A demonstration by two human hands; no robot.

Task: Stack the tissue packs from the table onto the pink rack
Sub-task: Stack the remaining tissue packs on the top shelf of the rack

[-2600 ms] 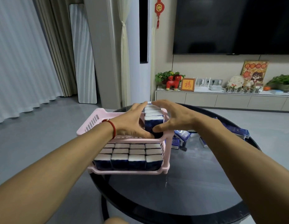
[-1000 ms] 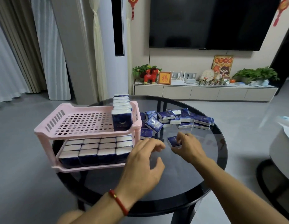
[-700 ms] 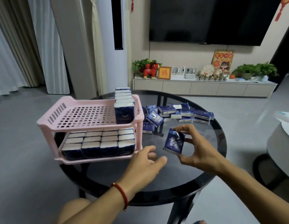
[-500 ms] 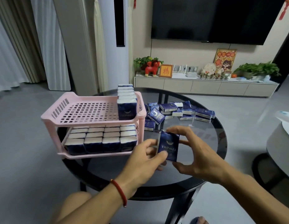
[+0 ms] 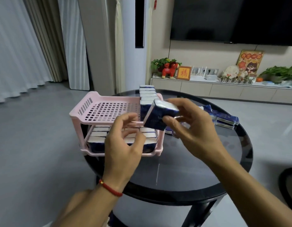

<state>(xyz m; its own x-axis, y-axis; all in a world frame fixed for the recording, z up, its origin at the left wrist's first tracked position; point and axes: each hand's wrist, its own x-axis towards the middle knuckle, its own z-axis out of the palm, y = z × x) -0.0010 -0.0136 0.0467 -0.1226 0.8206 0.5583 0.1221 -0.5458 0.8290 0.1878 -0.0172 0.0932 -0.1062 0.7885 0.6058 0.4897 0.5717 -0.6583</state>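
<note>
While held tilted just in front of pink rack [image 5: 107, 112], near its right front corner, navy tissue pack [image 5: 158, 117] looks light, soft, slick-wrapped; best pinched across broad faces. Right hand [image 5: 196, 128] closed on pack, thumb below, fingers over white top. Left hand [image 5: 124, 145] half curled just left of pack, holding nothing. Row of packs [image 5: 147, 95] stands along rack's right edge; loose packs [image 5: 225, 122] on table [image 5: 191, 169] right of rack.
</note>
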